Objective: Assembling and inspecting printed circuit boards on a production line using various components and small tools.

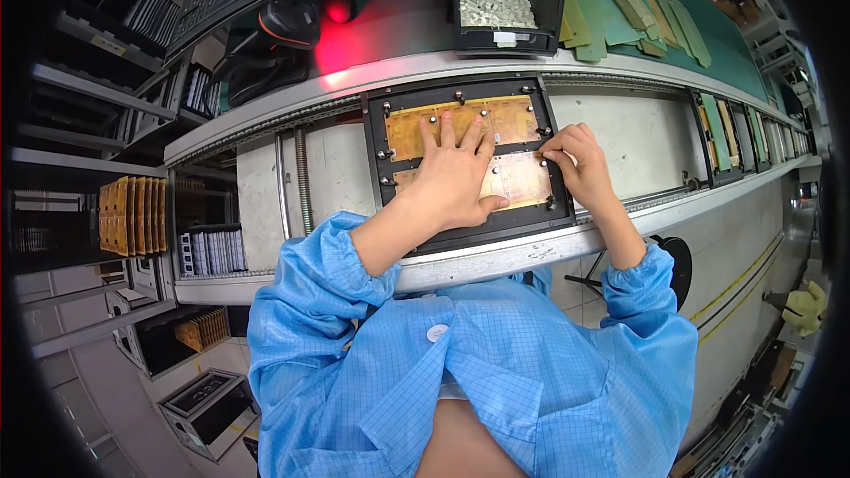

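**Both hands working at the black fixture**

We are looking down at a black fixture frame (460, 239) that is sitting on the conveyor rails (496, 257), directly in front of us. Two yellow circuit panels are lying in it: the upper panel (513, 115) and the lower panel (522, 179).

Our left hand (453, 179) is lying flat and open across both panels, fingers spread and pressing down, grasping nothing. Our right hand (577, 164) is curling at the frame's right edge, with thumb and forefinger pinching together at a small clamp pin (542, 158) (we cannot tell whether they are actually gripping the pin or only touching it).

Beyond the rails, a black bin (549, 0) of small pale parts is standing on the green bench (398, 0), with a loose heap of green boards (620, 13) just beside it. A barcode scanner (288, 25) is glowing red to the left. Stacks of yellow boards (133, 215) are standing upright in the rack on our left.
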